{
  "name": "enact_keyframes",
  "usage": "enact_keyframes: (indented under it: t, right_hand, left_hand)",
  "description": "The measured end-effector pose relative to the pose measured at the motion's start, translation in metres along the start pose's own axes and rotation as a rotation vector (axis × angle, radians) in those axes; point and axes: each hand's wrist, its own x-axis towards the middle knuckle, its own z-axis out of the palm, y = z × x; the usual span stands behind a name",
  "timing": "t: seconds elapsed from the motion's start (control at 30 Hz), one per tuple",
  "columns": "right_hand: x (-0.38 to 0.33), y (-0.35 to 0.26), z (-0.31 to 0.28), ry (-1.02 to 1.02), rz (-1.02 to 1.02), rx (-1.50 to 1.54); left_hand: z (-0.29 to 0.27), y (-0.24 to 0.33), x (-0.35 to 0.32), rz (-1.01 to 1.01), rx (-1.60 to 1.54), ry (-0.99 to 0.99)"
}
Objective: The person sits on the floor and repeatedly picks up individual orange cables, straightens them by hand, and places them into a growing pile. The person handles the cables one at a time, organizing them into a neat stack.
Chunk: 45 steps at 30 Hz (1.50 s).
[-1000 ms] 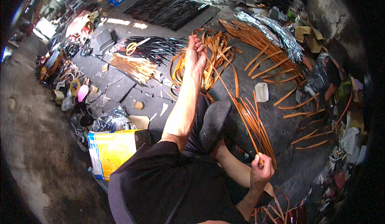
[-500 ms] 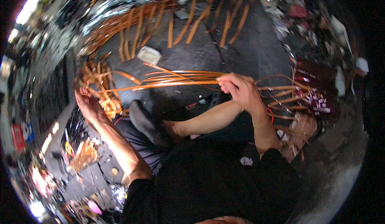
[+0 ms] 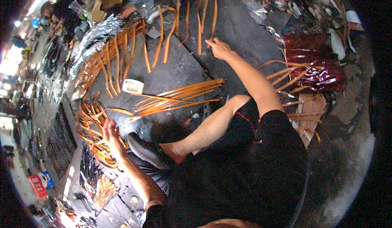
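My right hand [image 3: 221, 49] reaches forward over the dark floor. Its thumb and index finger are at the near end of a long, narrow orange-brown strip [image 3: 214, 15] and appear to pinch it. That strip is one of several lying side by side at the far end. My left hand [image 3: 113, 137] is raised with its fingers apart and nothing in it, beside a tangled heap of similar strips [image 3: 92, 120]. Between the hands, a loose bundle of straight strips [image 3: 179, 94] lies on the floor in front of my legs.
A small white plastic piece [image 3: 133, 86] lies left of the bundle. More strips rest by a shiny dark-red sheet [image 3: 314, 58] and a brown board [image 3: 312, 115] at right. Silvery foil [image 3: 96, 32] and scrap line the far left. My bent leg [image 3: 208, 132] and shoe [image 3: 147, 150] are close in.
The strip stretched between my hands has been let go and a bundle lies there. My right hand has moved forward to the far row; my left hand has drawn nearer and opened.
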Motion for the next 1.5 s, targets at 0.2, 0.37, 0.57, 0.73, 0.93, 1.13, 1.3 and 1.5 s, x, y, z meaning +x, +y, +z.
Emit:
enact_keyframes:
  t: [0.2, 0.37, 0.57, 0.73, 0.93, 1.13, 1.3, 1.5]
  right_hand:
    - [0.057, 0.039, 0.027, 0.498, -0.184, 0.027]
    - [0.043, 0.053, 0.016, 0.42, -0.369, -0.366]
    - [0.031, 0.065, 0.025, 0.12, -0.277, -0.316]
    - [0.046, 0.054, 0.045, 0.037, -0.204, -0.487]
    - [0.068, 0.056, 0.048, 0.26, -0.256, -0.327]
    - [0.032, 0.046, -0.027, 0.533, -0.224, 0.409]
    - [-0.125, -0.138, -0.12, 0.18, -0.29, 0.581]
    - [-0.191, -0.256, -0.078, -0.026, -0.273, 0.859]
  left_hand:
    - [0.005, 0.011, -0.008, -0.025, 0.006, 0.017]
    - [0.024, 0.036, -0.022, 0.042, 0.14, -0.035]
    - [0.062, 0.028, -0.043, 0.14, -0.013, -0.251]
    - [0.054, 0.037, -0.055, 0.095, 0.048, -0.29]
    - [0.028, 0.023, -0.053, 0.065, 0.05, -0.187]
    - [0.068, 0.046, -0.058, 0.14, -0.036, -0.372]
    - [0.13, 0.088, -0.083, 0.373, -0.063, -0.644]
    - [0.148, 0.113, -0.109, 0.265, -0.254, -0.38]
